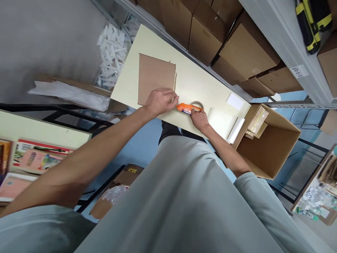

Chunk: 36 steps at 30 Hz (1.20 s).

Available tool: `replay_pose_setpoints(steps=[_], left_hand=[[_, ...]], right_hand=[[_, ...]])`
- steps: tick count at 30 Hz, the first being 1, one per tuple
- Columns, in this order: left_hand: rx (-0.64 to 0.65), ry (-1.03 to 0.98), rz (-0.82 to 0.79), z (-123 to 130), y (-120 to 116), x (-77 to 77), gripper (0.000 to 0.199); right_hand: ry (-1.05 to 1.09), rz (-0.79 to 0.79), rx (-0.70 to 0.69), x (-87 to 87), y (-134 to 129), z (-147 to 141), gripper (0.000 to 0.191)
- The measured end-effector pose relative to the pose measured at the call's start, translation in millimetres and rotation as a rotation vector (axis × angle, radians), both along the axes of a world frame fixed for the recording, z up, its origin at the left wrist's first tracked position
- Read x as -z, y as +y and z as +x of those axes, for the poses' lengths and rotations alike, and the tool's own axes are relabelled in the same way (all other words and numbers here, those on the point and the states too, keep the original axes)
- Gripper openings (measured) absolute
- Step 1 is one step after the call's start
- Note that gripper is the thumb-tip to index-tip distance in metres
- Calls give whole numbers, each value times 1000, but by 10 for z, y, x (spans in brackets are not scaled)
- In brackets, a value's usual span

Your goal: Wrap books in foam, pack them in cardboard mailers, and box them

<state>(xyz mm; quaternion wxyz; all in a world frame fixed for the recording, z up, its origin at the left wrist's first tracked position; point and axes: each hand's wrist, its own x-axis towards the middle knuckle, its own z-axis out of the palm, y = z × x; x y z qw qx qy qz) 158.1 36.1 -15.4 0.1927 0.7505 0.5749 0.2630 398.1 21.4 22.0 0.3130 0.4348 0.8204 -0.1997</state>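
Note:
An orange tape dispenser (pixel 185 108) with a roll of tape on it is above the pale table (pixel 210 88). My right hand (pixel 200 119) is wrapped round its right end. At the dispenser's left tip is my left hand (pixel 162 101), its fingers pinched together; what they hold, if anything, is too small to make out. A flat brown cardboard box (pixel 156 77) lies on the table, just beyond my left hand, which overlaps its near edge.
An open carton (pixel 268 147) with tape rolls stands at the table's right end, near a white roll (pixel 236 130) and a white paper (pixel 235 101). Cartons (pixel 206 35) fill the shelf along the far edge. White scraps (pixel 112 52) are heaped beyond the left end.

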Motion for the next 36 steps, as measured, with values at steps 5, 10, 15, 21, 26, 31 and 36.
replay_pose_setpoints(steps=[5,10,15,21,26,31,36], left_hand=[[-249,141,2,317,699,251,54],[-537,142,-65,664,951,745,69],[-298,59,-129,609,517,602,63],[26,37,-181,376,142,305,59],[5,22,-167,403,112,330,60],[-11,18,-156,473,116,380,58],[-22,32,-170,502,118,418,55]], right_hand=[[-6,-7,21,19,-117,-22,43],[-15,18,5,7,-104,76,47],[61,-8,-78,69,-284,-29,42],[151,-53,-165,145,-462,-265,39],[138,-56,-221,48,-178,72,40],[-19,7,-233,-117,394,733,38],[-89,185,-184,-215,1053,1142,43]])
